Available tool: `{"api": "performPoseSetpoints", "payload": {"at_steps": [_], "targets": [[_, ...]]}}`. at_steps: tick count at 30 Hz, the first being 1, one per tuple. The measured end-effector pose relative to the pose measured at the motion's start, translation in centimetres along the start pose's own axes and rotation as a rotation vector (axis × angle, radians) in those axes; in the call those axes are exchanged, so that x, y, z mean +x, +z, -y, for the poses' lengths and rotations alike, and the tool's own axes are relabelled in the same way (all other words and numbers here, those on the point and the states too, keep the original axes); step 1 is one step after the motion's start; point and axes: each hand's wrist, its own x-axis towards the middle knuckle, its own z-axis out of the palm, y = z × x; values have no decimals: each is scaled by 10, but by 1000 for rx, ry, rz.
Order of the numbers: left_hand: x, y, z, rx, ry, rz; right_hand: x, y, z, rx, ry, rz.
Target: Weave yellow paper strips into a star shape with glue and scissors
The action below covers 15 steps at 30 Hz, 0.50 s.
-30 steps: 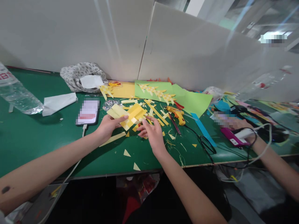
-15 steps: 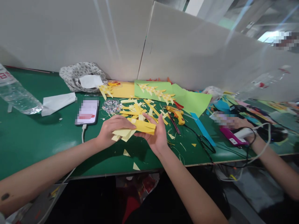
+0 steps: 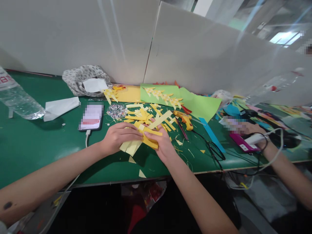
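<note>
Woven paper strips (image 3: 131, 147) in pale and deeper yellow are held between my two hands over the near part of the green table. My left hand (image 3: 119, 138) grips them from the left, fingers closed over the top. My right hand (image 3: 163, 141) is closed on their right end, thumb on top. One pale strip sticks up to the right from the weave. Just beyond my hands lies a pile of loose yellow paper strips (image 3: 140, 113). Finished woven yellow paper fish (image 3: 163, 96) rest in a row on a green sheet behind it.
A yellow glue gun (image 3: 184, 119) with a black cord lies right of the pile, near a blue paper strip (image 3: 212, 135). At left are a phone (image 3: 91, 117) on a cable and a water bottle (image 3: 20, 97). A co-worker's hand (image 3: 251, 130) holds a blurred object at right.
My right hand's fingers have closed onto the paper strips, where they were spread before. The weave has turned and fanned out, and a pale strip now points up to the right.
</note>
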Motion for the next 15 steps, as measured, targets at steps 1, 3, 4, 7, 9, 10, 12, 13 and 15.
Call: {"api": "performPoseSetpoints", "payload": {"at_steps": [1, 3, 4, 7, 9, 10, 12, 13, 15], "targets": [[0, 0, 0, 5, -5, 10, 1, 0, -1, -4, -1, -29], [1, 1, 0, 12, -13, 30, 3, -1, -2, -15, -7, -75], [2, 1, 1, 12, -14, 41, 4, -2, -2, -22, -12, -91], [5, 2, 1, 7, -59, 52, 5, -2, -1, -36, -38, -124], [7, 3, 2, -8, -163, 15, 5, -3, 2, -30, -53, -149], [7, 4, 2, -22, -239, -16, 5, -4, 3, -25, -57, -159], [8, 5, 3, -81, -420, -80, 5, -5, 4, -18, -63, -166], [8, 5, 3, -127, -521, -102, 6, -5, 5, -20, -66, -163], [7, 5, 5, -232, -713, -135, 6, -5, 6, -34, -70, -149]]}}
